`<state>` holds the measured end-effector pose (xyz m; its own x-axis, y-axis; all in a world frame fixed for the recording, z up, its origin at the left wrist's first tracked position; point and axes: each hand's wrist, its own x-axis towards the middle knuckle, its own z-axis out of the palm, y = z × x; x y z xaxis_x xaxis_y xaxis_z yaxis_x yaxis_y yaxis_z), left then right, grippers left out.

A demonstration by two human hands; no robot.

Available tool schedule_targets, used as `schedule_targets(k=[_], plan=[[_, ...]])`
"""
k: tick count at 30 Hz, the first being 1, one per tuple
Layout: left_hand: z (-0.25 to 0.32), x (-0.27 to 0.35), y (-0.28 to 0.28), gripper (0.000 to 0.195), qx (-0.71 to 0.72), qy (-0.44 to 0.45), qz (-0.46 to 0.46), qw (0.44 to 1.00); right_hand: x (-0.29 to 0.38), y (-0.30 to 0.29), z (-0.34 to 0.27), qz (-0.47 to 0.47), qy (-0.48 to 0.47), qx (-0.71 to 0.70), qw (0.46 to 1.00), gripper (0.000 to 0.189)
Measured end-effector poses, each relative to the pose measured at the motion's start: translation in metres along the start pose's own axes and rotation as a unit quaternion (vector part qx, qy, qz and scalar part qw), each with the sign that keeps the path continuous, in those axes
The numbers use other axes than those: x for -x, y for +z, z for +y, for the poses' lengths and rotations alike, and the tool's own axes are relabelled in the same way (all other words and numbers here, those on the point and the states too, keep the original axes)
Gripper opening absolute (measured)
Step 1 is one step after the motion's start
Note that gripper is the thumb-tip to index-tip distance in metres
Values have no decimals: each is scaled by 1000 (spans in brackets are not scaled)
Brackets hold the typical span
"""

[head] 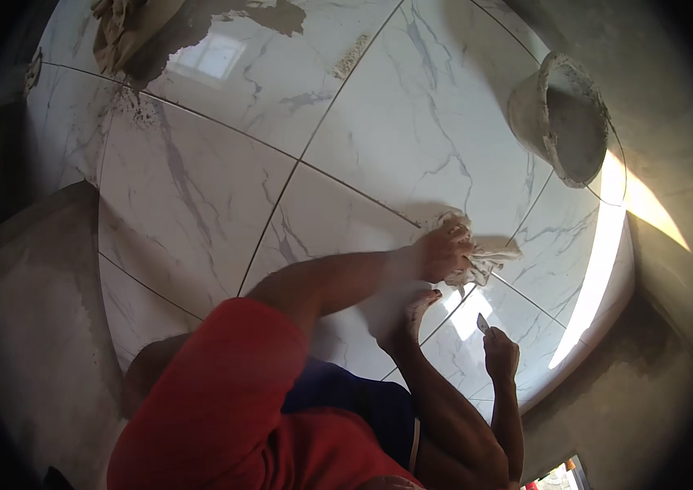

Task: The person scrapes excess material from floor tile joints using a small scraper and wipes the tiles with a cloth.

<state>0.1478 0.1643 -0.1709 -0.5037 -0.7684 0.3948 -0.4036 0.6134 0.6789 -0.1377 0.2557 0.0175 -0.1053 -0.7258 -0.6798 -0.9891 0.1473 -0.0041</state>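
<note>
My left hand (444, 248) presses a bunched, dirty white cloth (484, 260) onto the marbled white floor tiles (377, 116). The cloth lies over the crossing of the tile joints, and its loose end spreads to the right of my fingers. Lower right, my right hand (501, 355) grips a small tool with a flat metal blade, probably a putty knife (483, 323). Its handle is hidden in my fist, while the blade points up and away from me, apart from the cloth. Between the two arms, my bare foot (420, 312) rests on the tiles.
A mortar-crusted bucket (530, 113) with a wire handle stands at the right by the wall. Grey paste (193, 37) smears the far-left tiles beside a crumpled brown bag or cloth (132, 37). Beige crumbs (351, 56) lie along a joint. Bare plastered walls (28, 306) flank the floor.
</note>
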Motion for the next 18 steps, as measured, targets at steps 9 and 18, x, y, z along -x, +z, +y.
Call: schedule_targets(k=[9, 18], plan=[[-180, 171, -460, 67, -404, -290, 51, 866, -18, -17, -21, 3, -64, -40, 997, 18], [0, 193, -306, 69, -219, -170, -69, 958, -20, -28, -68, 9, -123, 0, 992, 27]])
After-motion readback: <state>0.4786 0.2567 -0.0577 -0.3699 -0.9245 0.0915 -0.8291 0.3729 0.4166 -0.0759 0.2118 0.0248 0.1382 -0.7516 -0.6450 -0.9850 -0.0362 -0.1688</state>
